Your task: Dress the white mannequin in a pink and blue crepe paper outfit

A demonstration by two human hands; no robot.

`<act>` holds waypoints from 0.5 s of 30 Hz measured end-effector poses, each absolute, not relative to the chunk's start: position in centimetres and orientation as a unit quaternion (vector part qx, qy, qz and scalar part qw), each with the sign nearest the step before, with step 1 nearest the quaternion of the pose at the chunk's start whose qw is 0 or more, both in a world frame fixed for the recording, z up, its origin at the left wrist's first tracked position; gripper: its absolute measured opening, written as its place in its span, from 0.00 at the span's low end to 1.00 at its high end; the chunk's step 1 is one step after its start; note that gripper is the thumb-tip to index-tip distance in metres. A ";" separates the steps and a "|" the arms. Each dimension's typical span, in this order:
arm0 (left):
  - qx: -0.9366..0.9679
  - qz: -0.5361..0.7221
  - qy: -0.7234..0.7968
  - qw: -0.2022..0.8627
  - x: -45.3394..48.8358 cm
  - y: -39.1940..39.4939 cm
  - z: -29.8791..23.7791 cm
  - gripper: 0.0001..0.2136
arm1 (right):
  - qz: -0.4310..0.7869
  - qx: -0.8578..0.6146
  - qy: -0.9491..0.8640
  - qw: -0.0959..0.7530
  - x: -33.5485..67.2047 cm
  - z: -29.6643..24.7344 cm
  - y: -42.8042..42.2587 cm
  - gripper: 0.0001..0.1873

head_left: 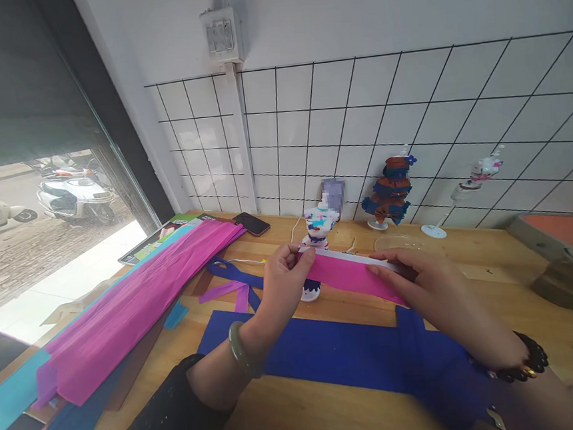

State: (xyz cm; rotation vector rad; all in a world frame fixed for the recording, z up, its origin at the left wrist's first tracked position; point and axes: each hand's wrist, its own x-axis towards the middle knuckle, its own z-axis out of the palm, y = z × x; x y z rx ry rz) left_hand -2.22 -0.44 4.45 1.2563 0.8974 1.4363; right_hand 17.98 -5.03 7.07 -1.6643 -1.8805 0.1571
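Both my hands hold a strip of pink crepe paper (346,273) above the wooden table (334,418). My left hand (283,279) pinches the strip's left end between thumb and fingers. My right hand (425,283) lies along its right part, fingers pressed on the paper against a white ruler-like edge (350,256). A dark blue paper sheet (328,348) lies flat under my hands. A small white stand (311,293) shows just below the strip.
A long stack of pink, blue and brown crepe paper (124,309) lies at the left. Loose blue and purple scraps (232,280), a phone (251,223), paper-dressed figurines (320,222) (389,192) (474,182) stand at the tiled wall. A grey block (566,264) sits at the right.
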 end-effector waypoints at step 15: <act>0.452 0.680 0.350 0.459 -4.3 0.8 6.1 0.07 | 0.042 -0.618 -0.736 0.274 18.4 6.9 -4.8 0.17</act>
